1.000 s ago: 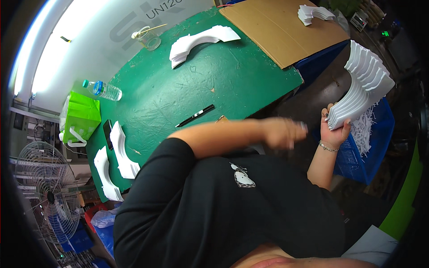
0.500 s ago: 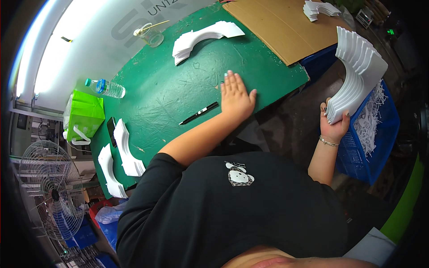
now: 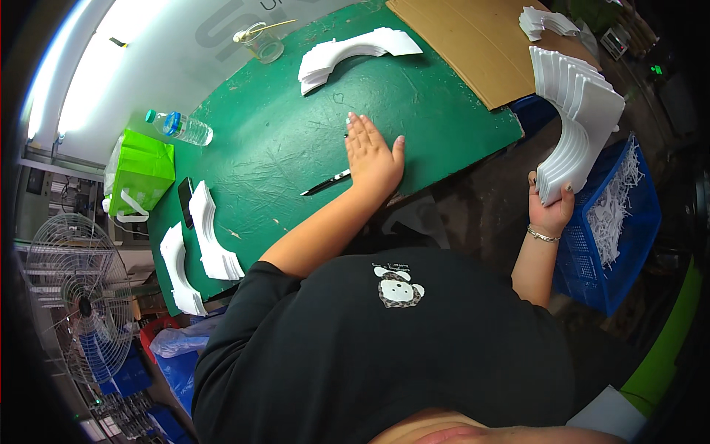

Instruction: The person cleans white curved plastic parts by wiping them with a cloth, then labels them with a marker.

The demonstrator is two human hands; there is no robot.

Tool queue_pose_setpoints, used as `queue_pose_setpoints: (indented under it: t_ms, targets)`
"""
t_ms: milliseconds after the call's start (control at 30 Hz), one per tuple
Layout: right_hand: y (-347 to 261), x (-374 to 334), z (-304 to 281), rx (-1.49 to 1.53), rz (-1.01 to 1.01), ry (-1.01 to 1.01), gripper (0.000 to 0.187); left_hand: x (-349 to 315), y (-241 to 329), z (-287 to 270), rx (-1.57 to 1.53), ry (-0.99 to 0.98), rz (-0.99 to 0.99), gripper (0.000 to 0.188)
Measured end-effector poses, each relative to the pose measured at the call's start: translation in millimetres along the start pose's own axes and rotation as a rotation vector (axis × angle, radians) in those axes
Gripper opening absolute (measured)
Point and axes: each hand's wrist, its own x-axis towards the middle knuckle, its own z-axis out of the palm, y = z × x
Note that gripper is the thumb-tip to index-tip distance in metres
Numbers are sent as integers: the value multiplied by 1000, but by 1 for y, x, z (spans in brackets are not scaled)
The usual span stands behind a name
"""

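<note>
My left hand (image 3: 373,157) lies flat on the green table (image 3: 266,140), fingers stretched out, holding nothing. Beside its wrist rests a black pen (image 3: 325,183), its far end partly covered. Out past the table's right edge, my right hand (image 3: 549,213) grips the lower end of a stack of curved white sheets (image 3: 580,122), thumb on one side and fingers on the other. The sheets stand up, fanned apart at the top. Another curved white stack (image 3: 355,52) sits at the table's far side. Two more, a nearer stack (image 3: 213,233) and an outer stack (image 3: 180,270), lie at the left.
Below the held sheets stands a blue basket (image 3: 632,255) of white paper scraps. Cardboard (image 3: 458,44) covers the far right, bearing a small white stack (image 3: 547,24). Leftward are a phone (image 3: 185,201), bottle (image 3: 188,129), plastic cup (image 3: 268,50), green bag (image 3: 148,166) and fan (image 3: 81,296).
My left hand has slid left across the table and now overlaps the pen's end. The sheets in my right hand have tilted slightly left. The whole view has shifted a little.
</note>
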Motion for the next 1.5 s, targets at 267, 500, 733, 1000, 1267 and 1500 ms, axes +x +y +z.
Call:
queue_pose_setpoints:
  t_ms: [267,500,733,1000,1267,1500]
  targets:
    - [2,1,9,-65,-21,-27,60,5,-44,-18,231,19,-106,90]
    - [1,0,6,-54,-5,-55,61,-2,-15,-9,206,-11,117,89]
    - [-1,-2,9,-27,8,-12,62,1,10,-7,136,-209,246,81]
    - [-3,2,10,-12,15,-60,59,-49,60,37,-589,-366,1207,51]
    - [-3,-7,13,-24,25,20,59,16,30,2,-41,343,251,58]
    - [9,-2,18,-75,56,-29,62,-54,98,30,-220,-1024,1336,39]
